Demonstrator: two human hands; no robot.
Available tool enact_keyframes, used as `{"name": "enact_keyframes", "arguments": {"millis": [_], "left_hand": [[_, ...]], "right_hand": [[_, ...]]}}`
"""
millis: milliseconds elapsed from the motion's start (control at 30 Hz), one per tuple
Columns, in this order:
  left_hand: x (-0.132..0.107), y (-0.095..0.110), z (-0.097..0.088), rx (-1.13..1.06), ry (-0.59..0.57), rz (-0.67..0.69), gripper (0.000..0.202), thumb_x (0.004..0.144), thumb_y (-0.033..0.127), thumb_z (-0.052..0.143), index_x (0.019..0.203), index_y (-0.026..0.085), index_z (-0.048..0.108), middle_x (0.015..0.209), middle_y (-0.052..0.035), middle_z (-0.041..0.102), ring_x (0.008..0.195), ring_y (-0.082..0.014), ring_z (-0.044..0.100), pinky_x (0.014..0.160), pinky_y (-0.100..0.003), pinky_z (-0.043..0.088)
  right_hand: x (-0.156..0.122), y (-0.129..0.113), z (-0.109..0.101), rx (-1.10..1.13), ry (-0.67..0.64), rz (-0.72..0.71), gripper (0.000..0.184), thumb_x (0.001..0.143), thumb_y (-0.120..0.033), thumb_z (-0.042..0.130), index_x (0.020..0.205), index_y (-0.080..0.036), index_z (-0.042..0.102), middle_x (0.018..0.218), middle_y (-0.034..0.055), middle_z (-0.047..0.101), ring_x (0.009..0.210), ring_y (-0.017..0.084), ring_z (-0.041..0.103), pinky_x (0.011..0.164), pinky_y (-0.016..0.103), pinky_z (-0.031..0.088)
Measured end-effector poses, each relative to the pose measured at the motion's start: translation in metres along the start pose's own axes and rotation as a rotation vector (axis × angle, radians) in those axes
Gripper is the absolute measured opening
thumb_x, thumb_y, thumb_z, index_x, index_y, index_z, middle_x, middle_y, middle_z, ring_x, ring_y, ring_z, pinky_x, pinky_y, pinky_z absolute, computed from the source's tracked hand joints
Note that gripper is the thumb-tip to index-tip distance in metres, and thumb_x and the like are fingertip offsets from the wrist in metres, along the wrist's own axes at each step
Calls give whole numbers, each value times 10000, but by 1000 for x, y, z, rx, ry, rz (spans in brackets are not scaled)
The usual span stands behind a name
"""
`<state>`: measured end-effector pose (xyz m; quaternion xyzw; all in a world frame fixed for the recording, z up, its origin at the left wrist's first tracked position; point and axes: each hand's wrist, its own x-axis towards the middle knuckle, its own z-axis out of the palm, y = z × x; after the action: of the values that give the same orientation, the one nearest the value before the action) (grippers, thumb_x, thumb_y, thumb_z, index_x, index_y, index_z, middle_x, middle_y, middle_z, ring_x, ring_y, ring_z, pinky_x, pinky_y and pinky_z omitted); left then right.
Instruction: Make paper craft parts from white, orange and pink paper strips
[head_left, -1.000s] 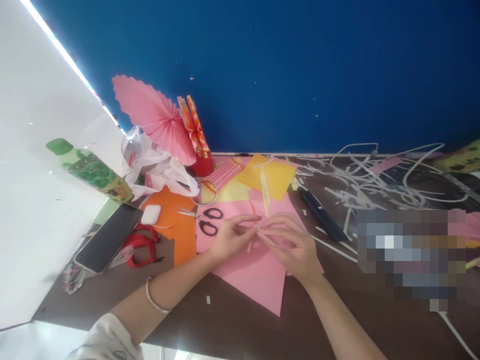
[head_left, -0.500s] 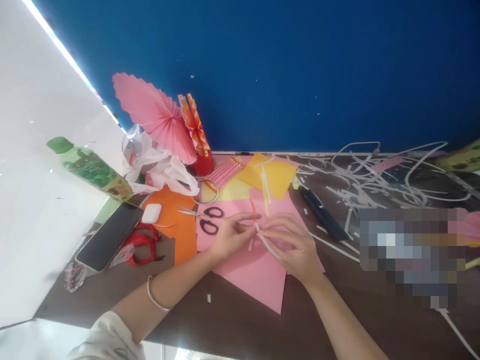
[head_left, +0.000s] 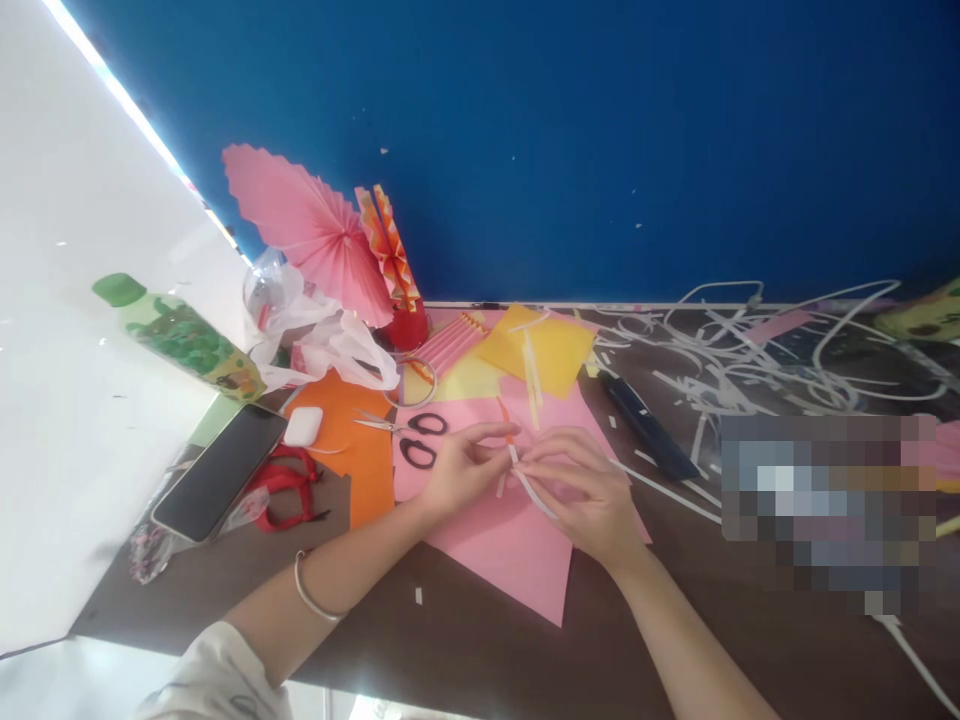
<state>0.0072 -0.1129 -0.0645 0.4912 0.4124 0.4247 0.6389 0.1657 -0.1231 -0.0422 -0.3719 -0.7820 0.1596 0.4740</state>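
Both hands meet over a pink paper sheet (head_left: 517, 565). My left hand (head_left: 471, 468) pinches a narrow strip, orange at its upper part, between thumb and forefinger. A thin white strip (head_left: 534, 492) runs from that pinch back under my right hand (head_left: 581, 485), whose thumb and fingertips close on it. Whether the white and orange parts are one strip or two I cannot make out. Black-handled scissors (head_left: 411, 430) lie just left of my left hand, blades pointing left. Behind the hands, pale strips rest on a yellow paper sheet (head_left: 551, 350).
At left are a phone (head_left: 225, 470), a white case (head_left: 304, 427), red ribbon (head_left: 292, 490) and a green-capped bottle (head_left: 184, 335). Pink folded paper fans (head_left: 322, 225) stand behind. Rightward lie a black cutter-like object (head_left: 649, 425), tangled white strips (head_left: 720, 350) and a blurred-out patch.
Hardly anything differs. The fingertips have shifted very slightly, and a little more of the strip shows between the hands.
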Motion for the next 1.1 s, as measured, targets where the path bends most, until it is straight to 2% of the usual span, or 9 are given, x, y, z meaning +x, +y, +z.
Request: {"name": "enact_keyframes", "arguments": {"millis": [267, 1100], "left_hand": [[-1, 0, -1, 3, -15, -8, 517, 736, 399, 641, 1157, 111, 560, 485, 17, 571, 435, -92, 513, 512, -222, 434], [0, -1, -1, 2, -16, -35, 602, 716, 366, 668, 1238, 109, 512, 512, 21, 569, 460, -74, 459, 536, -222, 403]], "right_hand": [[2, -3, -1, 4, -1, -2, 186, 714, -114, 647, 762, -288, 690, 761, 31, 657, 786, 204, 597, 702, 409, 517], [2, -4, -5, 38, -2, 37, 147, 709, -144, 662, 754, -279, 694, 754, 30, 661, 778, 207, 605, 703, 405, 518]]}}
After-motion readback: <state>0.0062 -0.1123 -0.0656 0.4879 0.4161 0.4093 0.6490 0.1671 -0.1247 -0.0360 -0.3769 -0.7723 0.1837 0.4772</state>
